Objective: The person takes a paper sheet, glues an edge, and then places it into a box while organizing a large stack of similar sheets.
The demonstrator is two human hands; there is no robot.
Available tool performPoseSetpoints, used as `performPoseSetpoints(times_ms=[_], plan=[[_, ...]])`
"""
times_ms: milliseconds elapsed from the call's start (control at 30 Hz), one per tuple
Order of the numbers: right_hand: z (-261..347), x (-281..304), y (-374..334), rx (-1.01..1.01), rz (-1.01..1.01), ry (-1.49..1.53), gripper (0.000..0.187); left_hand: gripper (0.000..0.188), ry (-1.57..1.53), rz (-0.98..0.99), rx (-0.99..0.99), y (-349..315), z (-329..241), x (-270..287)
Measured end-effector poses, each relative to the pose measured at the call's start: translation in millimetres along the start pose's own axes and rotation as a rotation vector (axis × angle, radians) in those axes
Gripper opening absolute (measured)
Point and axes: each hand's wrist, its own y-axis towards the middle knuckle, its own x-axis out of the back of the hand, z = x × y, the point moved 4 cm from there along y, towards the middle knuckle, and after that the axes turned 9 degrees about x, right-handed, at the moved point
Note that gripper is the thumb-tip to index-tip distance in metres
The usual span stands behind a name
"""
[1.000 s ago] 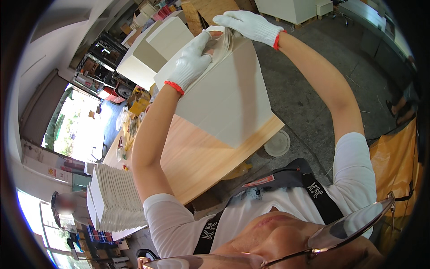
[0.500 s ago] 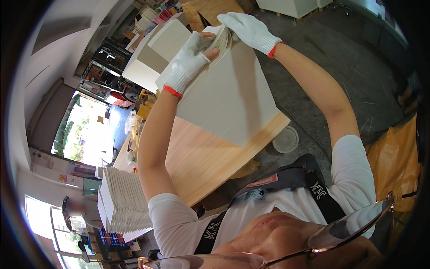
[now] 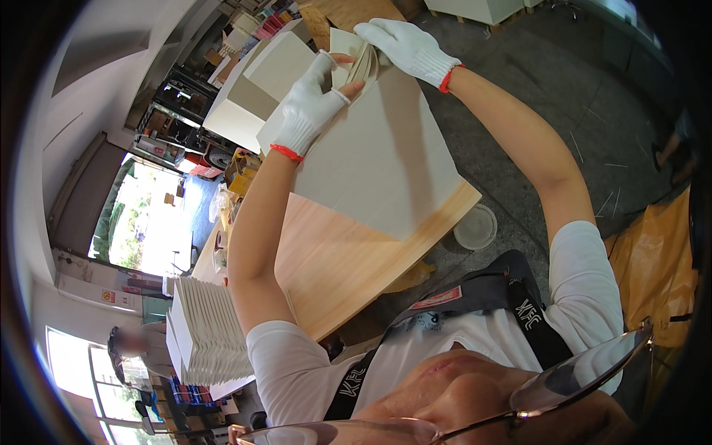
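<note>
A tall block of stacked white paper sheets stands in front of me, with both hands at its far top end. A thin bundle of bent sheets curves up between them. My left hand, in a white knit glove with bare thumb and fingertip showing, is closed on the bundle's left edge. My right hand, gloved in white with a red cuff, grips the bundle from the far right, fingers together over its top; its thumb is hidden.
The block rests on a light wooden table. Another pile of white sheets is at the lower left, and white blocks stand beyond. On the floor at right are a round white lid or tub and an orange sheet. A person stands far left.
My right hand has shifted slightly left, along with the bent bundle's top. The bundle now looks narrower, and more of a flat sheet shows beside my left fingertips.
</note>
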Motion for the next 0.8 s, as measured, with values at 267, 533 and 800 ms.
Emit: performPoseSetpoints(times_ms=[267, 533, 800], plan=[[-2.5, 1.4, 0.3, -0.045, 0.031, 0.015, 0.056, 0.042, -0.052, -0.002, -0.118, 8.4, 7.4, 1.3], [2.2, 5.6, -3.0, -0.081, 0.051, 0.045, 0.057, 0.044, -0.094, 0.062, -0.057, 6.9, 1.9, 2.0], [1.7, 5.1, -2.6, -0.133, 0.087, 0.045, 0.059, 0.035, -0.074, -0.089, -0.170, 4.7, 5.5, 3.6]])
